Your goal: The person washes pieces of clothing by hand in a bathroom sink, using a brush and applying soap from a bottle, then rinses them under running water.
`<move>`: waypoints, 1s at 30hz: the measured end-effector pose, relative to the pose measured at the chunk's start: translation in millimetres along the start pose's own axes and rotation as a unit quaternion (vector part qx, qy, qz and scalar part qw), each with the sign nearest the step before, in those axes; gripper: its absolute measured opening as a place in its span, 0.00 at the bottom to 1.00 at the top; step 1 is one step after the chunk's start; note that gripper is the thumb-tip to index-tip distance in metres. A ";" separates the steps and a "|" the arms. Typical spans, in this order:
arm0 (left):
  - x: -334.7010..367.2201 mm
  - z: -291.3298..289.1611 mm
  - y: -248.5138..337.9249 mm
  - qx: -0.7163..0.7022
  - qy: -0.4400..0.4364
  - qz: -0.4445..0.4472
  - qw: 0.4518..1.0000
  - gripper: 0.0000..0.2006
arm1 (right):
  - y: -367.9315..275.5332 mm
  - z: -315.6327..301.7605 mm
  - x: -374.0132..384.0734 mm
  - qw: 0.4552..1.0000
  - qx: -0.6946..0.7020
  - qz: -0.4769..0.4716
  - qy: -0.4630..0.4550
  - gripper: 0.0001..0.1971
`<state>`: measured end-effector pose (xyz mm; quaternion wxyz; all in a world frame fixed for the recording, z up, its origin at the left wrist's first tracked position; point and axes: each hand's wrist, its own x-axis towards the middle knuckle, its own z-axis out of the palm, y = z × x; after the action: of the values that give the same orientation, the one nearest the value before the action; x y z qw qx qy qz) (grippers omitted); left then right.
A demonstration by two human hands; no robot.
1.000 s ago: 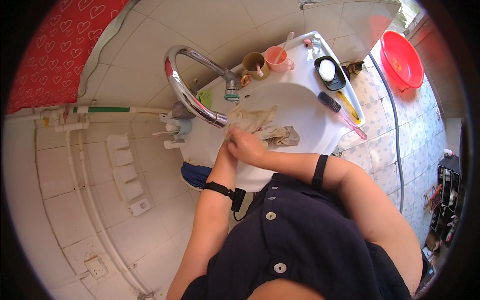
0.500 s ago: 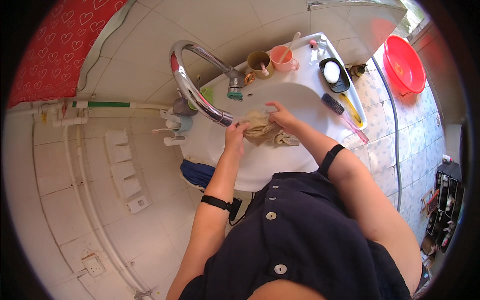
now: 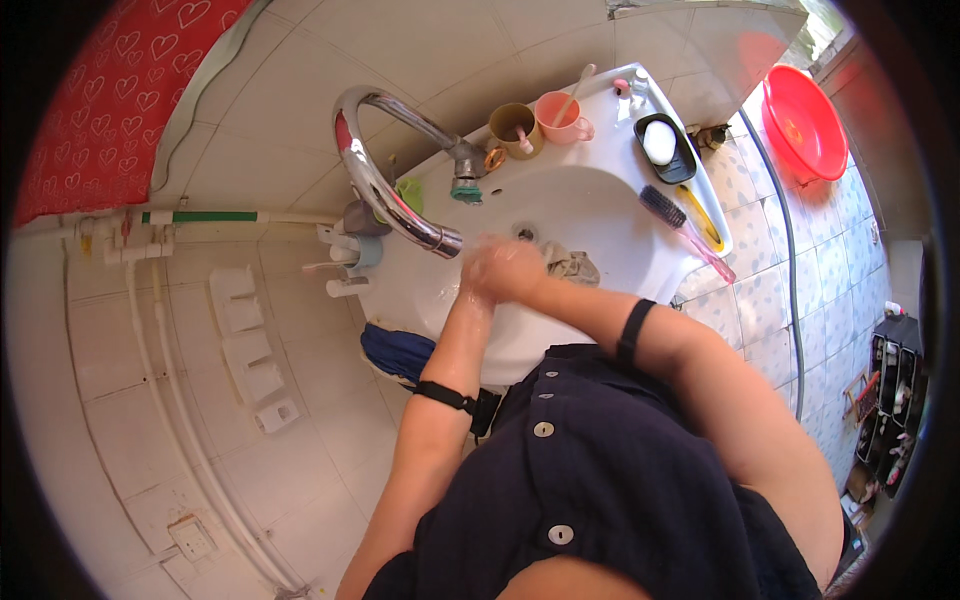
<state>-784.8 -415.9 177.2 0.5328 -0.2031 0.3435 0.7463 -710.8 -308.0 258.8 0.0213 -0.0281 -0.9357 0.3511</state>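
Note:
My two hands meet just below the outlet of the curved chrome faucet [image 3: 383, 190], smeared by motion. My right hand [image 3: 518, 270] lies over and against my left hand [image 3: 478, 272], so most fingers are hidden or blurred. Wet shine shows on my left wrist and forearm. A crumpled beige cloth [image 3: 574, 266] lies in the white washbasin [image 3: 590, 200], beside my right hand and touched by neither hand as far as I can see. The drain [image 3: 525, 234] shows behind my hands.
On the basin's back ledge stand a brown cup [image 3: 516, 130] and a pink cup [image 3: 563, 118]. To the right are a black soap dish [image 3: 678, 160] with white soap, a dark-bristled brush [image 3: 685, 230] and a yellow-handled tool [image 3: 702, 215]. A blue cloth [image 3: 395, 352] hangs at the left edge.
Both hands have let go of the beige cloth, which now lies in the basin. My right hand has moved left onto my left hand, near the faucet outlet.

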 end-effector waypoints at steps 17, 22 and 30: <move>-35.2 45.4 5.1 0.279 0.167 0.275 0.905 0.14 | 62.1 10.6 11.5 0.957 0.255 0.135 0.004 0.17; -20.8 -18.3 17.5 0.049 0.006 -0.105 0.993 0.22 | 0.8 33.1 2.0 0.988 0.115 0.098 0.027 0.16; -20.3 11.3 -13.0 0.077 -0.012 0.016 0.997 0.22 | 2.1 15.1 2.5 0.998 0.026 0.064 -0.012 0.16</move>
<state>-764.8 -418.5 194.6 0.5393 -0.1470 0.3961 0.7284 -714.1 -316.2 246.0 -0.0113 -0.0834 -0.9225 0.3766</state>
